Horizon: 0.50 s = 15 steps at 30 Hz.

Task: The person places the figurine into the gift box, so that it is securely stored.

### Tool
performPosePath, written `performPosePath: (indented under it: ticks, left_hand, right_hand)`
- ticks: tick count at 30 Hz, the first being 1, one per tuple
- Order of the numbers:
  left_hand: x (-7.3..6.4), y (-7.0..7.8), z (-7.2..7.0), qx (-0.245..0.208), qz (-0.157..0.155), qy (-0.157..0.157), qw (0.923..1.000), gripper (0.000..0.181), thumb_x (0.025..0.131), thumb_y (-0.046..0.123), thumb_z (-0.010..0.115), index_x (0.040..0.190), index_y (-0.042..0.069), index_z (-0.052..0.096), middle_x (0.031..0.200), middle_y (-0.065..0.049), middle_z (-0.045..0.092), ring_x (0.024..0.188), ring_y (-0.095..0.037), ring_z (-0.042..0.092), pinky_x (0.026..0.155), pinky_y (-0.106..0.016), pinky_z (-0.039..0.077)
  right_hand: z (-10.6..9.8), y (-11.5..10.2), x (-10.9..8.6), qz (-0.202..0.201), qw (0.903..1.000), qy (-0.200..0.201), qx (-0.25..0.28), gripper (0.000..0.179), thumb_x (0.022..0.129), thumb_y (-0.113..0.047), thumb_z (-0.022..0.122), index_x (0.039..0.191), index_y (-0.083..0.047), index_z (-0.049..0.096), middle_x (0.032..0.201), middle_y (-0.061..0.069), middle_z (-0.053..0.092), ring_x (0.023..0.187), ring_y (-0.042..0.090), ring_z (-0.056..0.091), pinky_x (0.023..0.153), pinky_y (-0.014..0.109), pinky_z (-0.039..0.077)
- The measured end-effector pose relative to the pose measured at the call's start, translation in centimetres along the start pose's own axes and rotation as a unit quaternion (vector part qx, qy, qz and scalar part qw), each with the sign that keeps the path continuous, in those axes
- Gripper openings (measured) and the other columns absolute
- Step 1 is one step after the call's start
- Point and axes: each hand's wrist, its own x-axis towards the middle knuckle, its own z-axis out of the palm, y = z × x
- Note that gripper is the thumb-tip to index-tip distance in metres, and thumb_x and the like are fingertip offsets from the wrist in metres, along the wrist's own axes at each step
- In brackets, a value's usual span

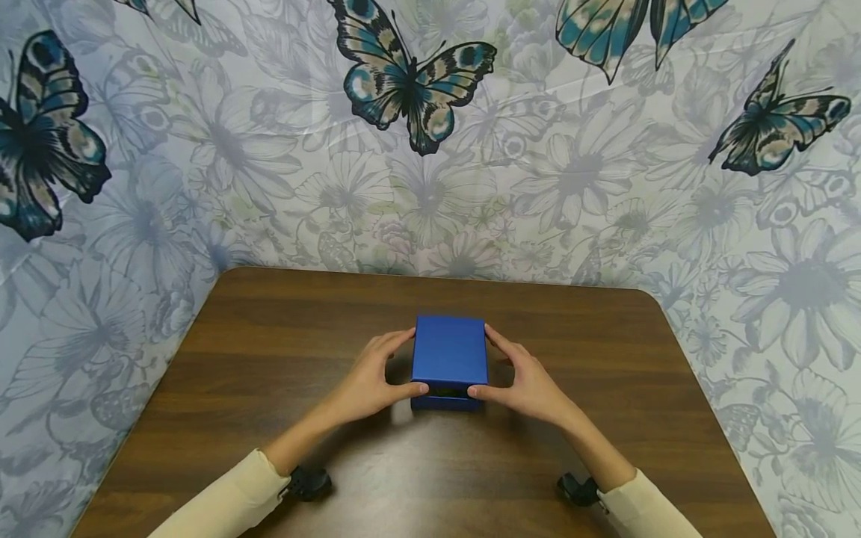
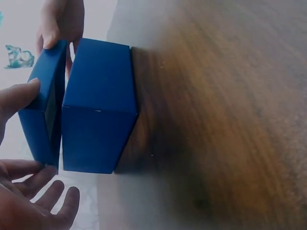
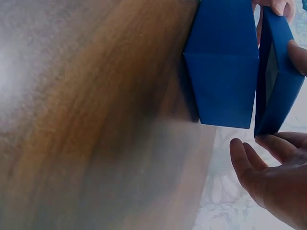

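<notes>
A blue box lid (image 1: 449,350) hangs level just above a blue box base (image 1: 444,403) that stands on the table. My left hand (image 1: 366,382) grips the lid's left side, its thumb on the near edge and its fingertips at the far left corner. On the opposite side my right hand (image 1: 531,382) holds the lid the same way. The left wrist view shows a narrow gap between the lid (image 2: 41,129) and the base (image 2: 96,139). That gap also appears in the right wrist view, with a pale patch inside the lid (image 3: 283,81). What lies inside the base is hidden.
The brown wooden table (image 1: 282,314) has rounded far corners. A cloth with butterflies and flowers (image 1: 417,202) hangs behind and beside it. Dark wrist devices (image 1: 309,483) sit at both cream sleeve cuffs (image 1: 235,489).
</notes>
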Motion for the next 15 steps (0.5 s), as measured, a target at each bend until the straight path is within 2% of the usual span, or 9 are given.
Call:
performPosePath:
  ticks: [8,15]
  left_hand:
    - [-0.6,-0.4,0.3,0.020,-0.005,-0.002,0.9998,0.098,0.085,0.046,0.092,0.166,0.017,0.044,0.166,-0.009,0.049,0.154,-0.037,0.042,0.120,-0.068,0.039]
    - [-0.9,-0.5,0.5,0.027,-0.005,0.002,0.9996,0.097,0.085,0.048,0.091,0.165,0.017,0.046,0.164,-0.009,0.051,0.153,-0.037,0.044,0.120,-0.068,0.040]
  right_hand:
    - [0.9,0.1,-0.2,-0.007,0.9999,-0.002,0.014,0.109,0.087,-0.051,0.088,0.173,-0.029,0.025,0.169,0.014,0.047,0.147,0.043,0.052,0.115,0.069,0.045]
    - [1.6,0.4,-0.5,-0.008,0.9995,-0.002,0.030,0.108,0.088,-0.049,0.088,0.173,-0.026,0.025,0.167,0.013,0.049,0.147,0.041,0.054,0.116,0.064,0.048]
